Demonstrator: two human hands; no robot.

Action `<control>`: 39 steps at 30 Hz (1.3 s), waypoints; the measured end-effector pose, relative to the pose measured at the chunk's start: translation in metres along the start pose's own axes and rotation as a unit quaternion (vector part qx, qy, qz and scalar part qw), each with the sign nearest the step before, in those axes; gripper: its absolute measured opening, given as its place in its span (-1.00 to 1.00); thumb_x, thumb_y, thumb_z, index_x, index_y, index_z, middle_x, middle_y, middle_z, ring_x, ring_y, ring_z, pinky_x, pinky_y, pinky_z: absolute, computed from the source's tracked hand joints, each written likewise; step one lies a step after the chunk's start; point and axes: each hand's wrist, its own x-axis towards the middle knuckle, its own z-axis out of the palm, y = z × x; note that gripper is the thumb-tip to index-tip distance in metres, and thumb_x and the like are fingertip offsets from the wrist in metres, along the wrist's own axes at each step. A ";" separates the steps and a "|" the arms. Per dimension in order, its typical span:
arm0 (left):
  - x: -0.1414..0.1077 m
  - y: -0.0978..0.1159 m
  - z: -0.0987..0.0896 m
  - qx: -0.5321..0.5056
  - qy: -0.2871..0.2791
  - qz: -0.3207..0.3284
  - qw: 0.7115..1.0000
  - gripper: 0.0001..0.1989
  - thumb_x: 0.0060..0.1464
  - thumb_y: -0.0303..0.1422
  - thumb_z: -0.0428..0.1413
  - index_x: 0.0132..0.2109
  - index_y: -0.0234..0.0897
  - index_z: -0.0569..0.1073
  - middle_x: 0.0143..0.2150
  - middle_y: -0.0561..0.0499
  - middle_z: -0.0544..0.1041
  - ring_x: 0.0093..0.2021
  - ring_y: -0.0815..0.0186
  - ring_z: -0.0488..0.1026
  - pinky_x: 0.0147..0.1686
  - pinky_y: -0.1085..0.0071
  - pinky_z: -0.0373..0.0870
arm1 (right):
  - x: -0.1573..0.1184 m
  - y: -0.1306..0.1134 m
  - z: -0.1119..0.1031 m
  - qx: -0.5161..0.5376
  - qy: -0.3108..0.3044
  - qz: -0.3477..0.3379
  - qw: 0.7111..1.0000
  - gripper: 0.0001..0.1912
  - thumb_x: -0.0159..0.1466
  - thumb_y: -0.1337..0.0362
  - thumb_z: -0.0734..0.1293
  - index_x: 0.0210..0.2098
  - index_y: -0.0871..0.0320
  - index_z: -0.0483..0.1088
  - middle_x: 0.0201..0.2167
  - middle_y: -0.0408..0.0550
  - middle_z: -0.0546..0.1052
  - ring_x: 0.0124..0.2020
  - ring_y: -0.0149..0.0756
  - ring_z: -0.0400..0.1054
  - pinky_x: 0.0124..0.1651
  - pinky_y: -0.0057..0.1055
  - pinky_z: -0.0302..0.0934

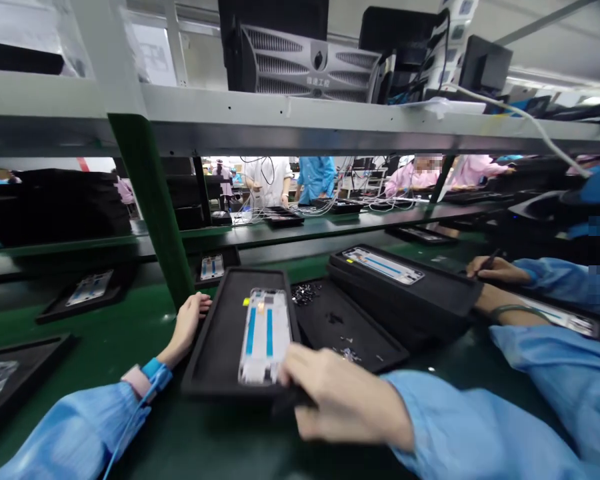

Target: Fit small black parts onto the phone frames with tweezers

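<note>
Our left hand (189, 327) lies loose and holds nothing, its fingers resting just beside the left rim of a black foam tray (211, 347), with an anti-static wrist strap (139, 380) and its thin blue cord at the wrist. Our right hand (340, 393) comes in from the lower right, curled and slightly blurred at the near right corner of the tray, its fingers (293, 363) against the low end of a white phone mid-frame (264, 337). We cannot tell whether it is gripping the frame, the tray or neither. The frame lies lengthwise in the tray, with two blue strips down its middle and a small yellow label (245, 301) on the tray just beside it. To its right sits a second black tray (347, 320) holding scattered small screws (306, 293), and beyond that a stack of trays (405, 300) topped by another frame (383, 265). More trays lie along the green tabletop (80, 333) to our left. At the right, a co-worker's hand (493, 269) holds a black pen (489, 261) above another frame (560, 317). A metal shelf (300, 123) on a green post (150, 207) carries monitors and a grey device (310, 67), and further co-workers (270, 180) stand at a bench beyond.
</note>
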 end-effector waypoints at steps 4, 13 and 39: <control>-0.008 0.011 -0.011 0.054 -0.071 0.015 0.996 -0.44 -0.01 0.07 -0.08 -0.13 -0.32 0.44 -0.13 -0.12 0.52 -0.18 0.15 0.46 -0.22 0.29 0.40 | -0.050 -0.049 0.018 -0.043 -0.059 -0.028 0.997 -0.94 0.15 0.29 0.30 -0.38 0.13 0.31 -0.41 -0.13 0.43 -0.64 -0.42 0.20 -0.64 -0.42 -0.10; -0.073 0.043 -0.018 0.196 -0.157 0.094 0.963 -0.61 -0.12 -0.11 0.07 -0.17 -0.25 0.46 -0.12 -0.08 0.52 -0.06 0.05 0.40 0.03 0.10 0.25 | -0.016 0.068 -0.015 0.068 0.058 0.200 0.976 -0.82 0.24 0.20 0.26 -0.21 0.12 0.40 -0.21 -0.08 0.47 -0.25 -0.31 0.38 -0.28 -0.45 0.26; -0.087 0.045 0.000 0.256 -0.200 0.147 0.934 -0.66 0.10 -0.18 -0.08 -0.07 -0.25 0.37 -0.09 -0.08 0.46 -0.05 0.13 0.37 -0.03 0.14 0.29 | 0.026 0.180 0.020 -0.130 -0.004 0.344 0.930 -0.77 0.29 0.23 0.22 -0.15 0.26 0.36 -0.22 -0.02 0.45 -0.20 -0.30 0.38 -0.15 -0.28 0.29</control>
